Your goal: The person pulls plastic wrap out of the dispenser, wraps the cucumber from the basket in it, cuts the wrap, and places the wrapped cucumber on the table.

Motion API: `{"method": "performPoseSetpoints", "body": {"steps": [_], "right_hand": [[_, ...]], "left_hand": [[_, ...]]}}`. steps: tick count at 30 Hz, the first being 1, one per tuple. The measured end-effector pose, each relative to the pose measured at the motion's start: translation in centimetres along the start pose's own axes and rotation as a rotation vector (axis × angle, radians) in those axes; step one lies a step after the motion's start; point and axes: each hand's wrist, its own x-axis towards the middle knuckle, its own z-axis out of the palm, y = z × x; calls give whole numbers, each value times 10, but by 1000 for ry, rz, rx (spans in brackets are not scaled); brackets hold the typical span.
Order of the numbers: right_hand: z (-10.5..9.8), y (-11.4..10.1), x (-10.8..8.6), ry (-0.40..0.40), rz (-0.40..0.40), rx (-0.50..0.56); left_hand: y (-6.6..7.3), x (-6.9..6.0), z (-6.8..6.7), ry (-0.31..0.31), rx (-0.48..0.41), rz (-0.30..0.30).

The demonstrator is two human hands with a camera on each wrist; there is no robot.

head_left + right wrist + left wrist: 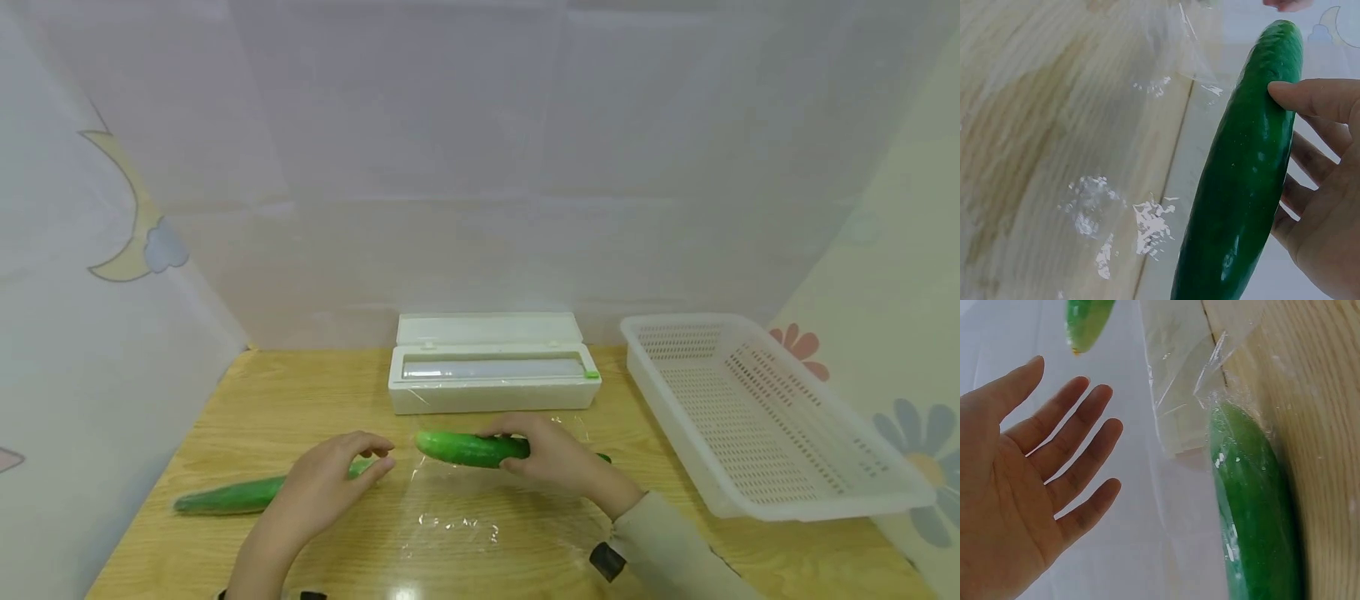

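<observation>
My right hand grips a green cucumber over a sheet of clear film spread on the table; the right wrist view shows the thumb and fingers around the cucumber. To its left, my left hand holds nothing, its fingers spread apart in the left wrist view. Beside and partly behind that hand lies a second cucumber, with film clinging to it in the left wrist view.
An open white box with a roll of film stands at the table's back, its lid raised. On the right is a white perforated basket. Walls with printed shapes stand behind and at both sides.
</observation>
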Motion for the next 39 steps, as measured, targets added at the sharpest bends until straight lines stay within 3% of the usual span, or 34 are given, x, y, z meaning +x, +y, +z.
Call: {"method": "performPoseSetpoints", "body": {"steps": [7, 17, 29, 39], "right_hand": [[16, 8, 2, -27, 11, 61], [32, 16, 1, -58, 28, 23], [38, 19, 0, -90, 12, 36], [39, 17, -2, -106, 54, 13]], "left_hand": [[3, -1, -2, 6, 4, 6], [5, -1, -1, 7, 3, 24], [6, -1, -1, 5, 10, 14], [6, -1, -1, -15, -3, 16]]}}
